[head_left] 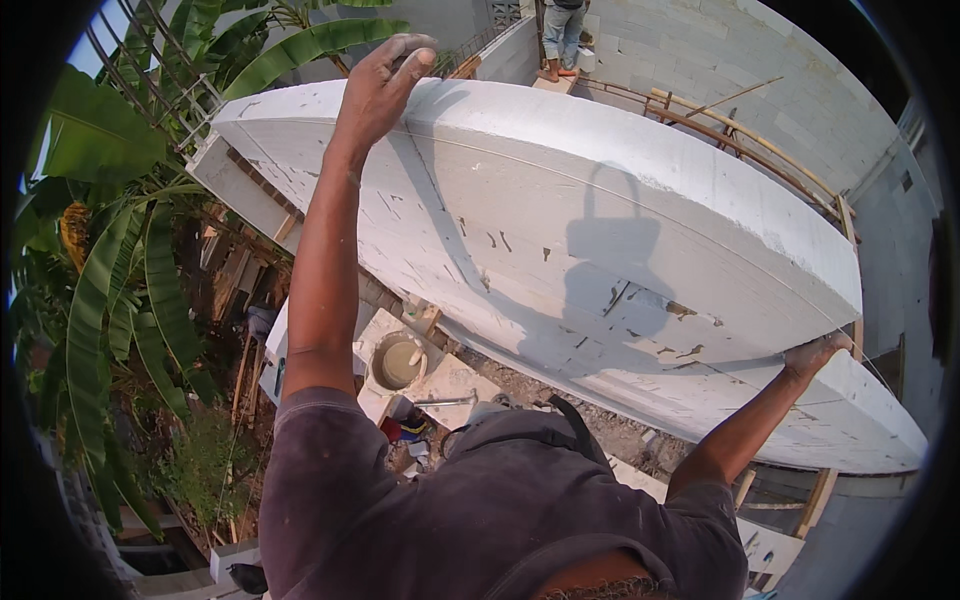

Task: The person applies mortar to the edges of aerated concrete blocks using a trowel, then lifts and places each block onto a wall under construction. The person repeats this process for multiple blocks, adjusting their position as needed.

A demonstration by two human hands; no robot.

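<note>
A wall of white blocks (520,190) curves across in front of me, with a thin line running along it just below the top. My left hand (392,80) is raised at the top edge on the left, thumb and fingers apart and nothing held. I cannot tell whether it touches the wall. On the right, my right hand (815,354) lies by the end of the upper block, where the wall steps down, its fingers stretched over the lower block's top (865,395). The shadow of my head and arms falls on the wall face.
Below stands a round bucket (378,380) of grey mix on boards, beside a long-handled tool (446,402). Banana plants (110,290) crowd the left. Beyond the wall, another person's legs (563,35) stand near bamboo poles (750,130). Rubble (560,390) covers the ground.
</note>
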